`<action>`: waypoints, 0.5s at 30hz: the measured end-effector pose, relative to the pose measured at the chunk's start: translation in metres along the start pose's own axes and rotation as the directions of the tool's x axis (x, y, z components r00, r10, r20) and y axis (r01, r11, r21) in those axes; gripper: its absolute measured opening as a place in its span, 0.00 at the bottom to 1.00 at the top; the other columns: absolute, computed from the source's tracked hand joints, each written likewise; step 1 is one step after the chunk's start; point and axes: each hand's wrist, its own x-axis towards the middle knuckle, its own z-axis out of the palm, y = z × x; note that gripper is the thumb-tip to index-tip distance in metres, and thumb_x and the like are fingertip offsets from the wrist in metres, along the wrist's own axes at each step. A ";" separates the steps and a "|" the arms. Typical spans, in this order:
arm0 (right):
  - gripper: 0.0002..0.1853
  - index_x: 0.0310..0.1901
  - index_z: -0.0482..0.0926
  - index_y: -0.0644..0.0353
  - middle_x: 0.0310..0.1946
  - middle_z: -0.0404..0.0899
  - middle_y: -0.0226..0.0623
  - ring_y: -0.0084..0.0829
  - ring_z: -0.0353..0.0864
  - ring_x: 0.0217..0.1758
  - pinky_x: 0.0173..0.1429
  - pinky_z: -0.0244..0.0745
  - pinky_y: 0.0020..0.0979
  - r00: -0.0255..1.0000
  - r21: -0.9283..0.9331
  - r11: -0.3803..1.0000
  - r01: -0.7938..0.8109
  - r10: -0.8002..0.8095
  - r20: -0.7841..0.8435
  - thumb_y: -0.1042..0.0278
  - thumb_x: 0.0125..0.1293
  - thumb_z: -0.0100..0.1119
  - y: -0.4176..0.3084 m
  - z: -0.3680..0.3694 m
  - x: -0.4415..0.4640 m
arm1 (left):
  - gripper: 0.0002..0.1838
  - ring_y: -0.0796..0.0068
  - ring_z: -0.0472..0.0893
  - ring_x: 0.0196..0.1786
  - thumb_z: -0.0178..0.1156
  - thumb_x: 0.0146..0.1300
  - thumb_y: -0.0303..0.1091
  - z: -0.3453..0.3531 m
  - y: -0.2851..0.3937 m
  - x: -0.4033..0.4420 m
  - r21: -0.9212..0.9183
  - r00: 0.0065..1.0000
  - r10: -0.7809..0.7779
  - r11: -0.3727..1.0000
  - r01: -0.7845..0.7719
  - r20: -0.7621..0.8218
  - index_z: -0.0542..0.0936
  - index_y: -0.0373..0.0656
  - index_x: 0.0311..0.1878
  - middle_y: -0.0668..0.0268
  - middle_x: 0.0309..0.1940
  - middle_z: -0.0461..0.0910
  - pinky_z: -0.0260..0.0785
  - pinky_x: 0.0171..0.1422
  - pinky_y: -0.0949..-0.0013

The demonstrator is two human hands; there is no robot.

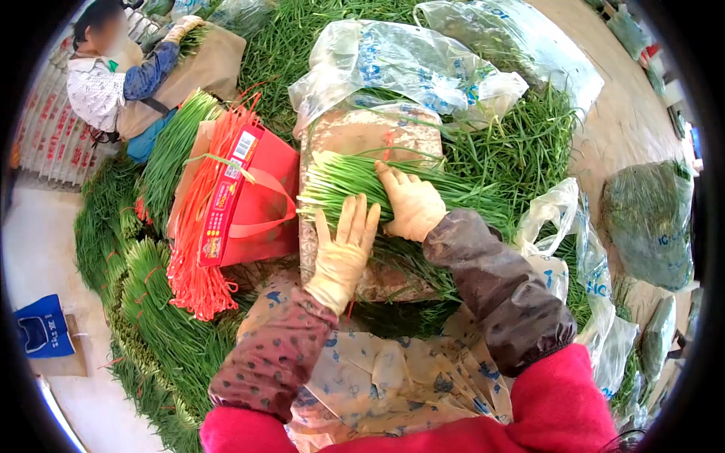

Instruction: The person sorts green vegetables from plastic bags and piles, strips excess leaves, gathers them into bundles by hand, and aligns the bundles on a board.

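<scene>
A bundle of green stalks with pale ends [340,181] lies across a worn, dirt-marked board [362,132], its pale ends to the left. My left hand [343,253], in a cream glove, rests on the near side of the bundle with its fingers extended and slightly apart. My right hand [411,202], also gloved, curls over the bundle's middle, with the thumb side on top and the other fingertips hidden. Just left of the board stands a red bag [260,200] with many red-orange ties [200,226] draped over its side.
Loose green stalks [536,143] and clear plastic bags [400,68] lie behind and right of the board. Tied bundles [162,302] are heaped at left. A gloved co-worker [98,90] sits at upper left. A filled bag [649,219] stands at right.
</scene>
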 end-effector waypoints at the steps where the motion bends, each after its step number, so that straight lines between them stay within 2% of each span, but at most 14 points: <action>1: 0.55 0.71 0.53 0.60 0.61 0.69 0.47 0.47 0.73 0.60 0.57 0.74 0.42 1.000 -0.021 1.000 -0.004 0.003 -0.009 0.60 0.41 0.75 -0.002 0.001 -0.001 | 0.35 0.59 0.53 0.76 0.48 0.62 0.31 0.011 -0.004 0.009 0.029 1.000 0.007 1.000 -0.007 -0.011 0.54 0.46 0.74 0.58 0.75 0.52 0.46 0.71 0.31; 4: 0.55 0.71 0.53 0.61 0.63 0.68 0.45 0.45 0.71 0.62 0.59 0.72 0.41 0.999 -0.043 0.999 -0.033 0.035 0.031 0.58 0.42 0.76 -0.005 0.000 -0.003 | 0.35 0.64 0.51 0.77 0.48 0.62 0.33 0.039 -0.017 0.037 0.136 0.996 0.045 0.990 -0.034 -0.078 0.54 0.54 0.74 0.64 0.76 0.50 0.46 0.71 0.31; 6: 0.55 0.71 0.53 0.61 0.63 0.67 0.46 0.45 0.71 0.63 0.60 0.72 0.41 1.000 -0.051 0.998 -0.029 0.029 0.005 0.57 0.43 0.75 -0.004 0.006 -0.004 | 0.36 0.65 0.53 0.77 0.49 0.62 0.33 0.048 -0.022 0.050 0.096 0.996 0.071 0.993 -0.066 -0.054 0.53 0.55 0.75 0.65 0.76 0.49 0.46 0.71 0.31; 7: 0.54 0.71 0.54 0.61 0.64 0.67 0.46 0.45 0.70 0.63 0.60 0.71 0.42 1.000 -0.059 0.998 -0.017 0.016 -0.021 0.56 0.43 0.75 -0.002 0.007 -0.004 | 0.38 0.65 0.55 0.75 0.51 0.62 0.32 0.053 -0.024 0.055 0.058 0.995 0.080 0.995 -0.077 -0.052 0.51 0.54 0.75 0.64 0.74 0.53 0.47 0.70 0.30; 8: 0.54 0.71 0.54 0.61 0.64 0.67 0.46 0.45 0.70 0.63 0.60 0.71 0.42 1.000 -0.064 0.998 -0.018 0.016 -0.019 0.56 0.43 0.75 -0.001 0.008 -0.004 | 0.38 0.65 0.55 0.75 0.51 0.62 0.32 0.057 -0.022 0.058 0.054 0.996 0.077 0.996 -0.074 -0.054 0.51 0.54 0.75 0.64 0.74 0.53 0.47 0.70 0.30; 10: 0.53 0.71 0.55 0.61 0.65 0.66 0.46 0.43 0.69 0.65 0.61 0.70 0.42 0.995 -0.129 0.991 -0.022 0.035 0.094 0.54 0.44 0.74 -0.009 -0.003 -0.002 | 0.36 0.64 0.59 0.73 0.50 0.63 0.34 0.064 -0.019 0.060 -0.036 1.000 0.019 0.999 -0.019 0.005 0.53 0.55 0.75 0.63 0.70 0.61 0.48 0.70 0.30; 11: 0.49 0.65 0.60 0.69 0.64 0.65 0.52 0.48 0.71 0.61 0.61 0.73 0.41 0.979 -0.187 0.982 -0.002 0.039 0.198 0.54 0.44 0.74 -0.013 -0.018 -0.002 | 0.35 0.64 0.63 0.71 0.49 0.64 0.34 0.067 -0.020 0.058 -0.023 0.999 0.019 1.000 -0.020 -0.043 0.54 0.53 0.75 0.63 0.66 0.66 0.49 0.70 0.31; 12: 0.38 0.61 0.71 0.63 0.59 0.75 0.47 0.43 0.77 0.57 0.58 0.73 0.43 0.958 -0.255 0.966 -0.027 0.098 0.269 0.54 0.49 0.69 -0.019 -0.038 0.001 | 0.34 0.63 0.63 0.70 0.48 0.64 0.34 0.067 -0.019 0.058 -0.020 0.999 0.020 1.000 -0.021 -0.031 0.54 0.51 0.75 0.62 0.66 0.66 0.48 0.70 0.31; 14: 0.27 0.51 0.77 0.61 0.44 0.82 0.49 0.45 0.83 0.47 0.49 0.79 0.43 0.888 -0.227 0.968 -0.110 0.198 0.415 0.52 0.54 0.64 -0.025 -0.077 0.018 | 0.34 0.63 0.63 0.70 0.48 0.64 0.33 0.059 -0.019 0.059 0.035 0.998 0.043 0.998 -0.045 0.042 0.54 0.50 0.75 0.61 0.66 0.66 0.48 0.70 0.31; 15: 0.17 0.44 0.80 0.58 0.34 0.84 0.49 0.45 0.84 0.41 0.44 0.80 0.46 0.975 -0.190 0.976 -0.103 0.137 0.173 0.57 0.58 0.58 -0.013 -0.066 0.028 | 0.35 0.62 0.63 0.71 0.48 0.64 0.33 0.060 -0.018 0.058 0.010 0.999 0.026 1.000 -0.026 0.029 0.53 0.50 0.75 0.61 0.66 0.66 0.47 0.71 0.30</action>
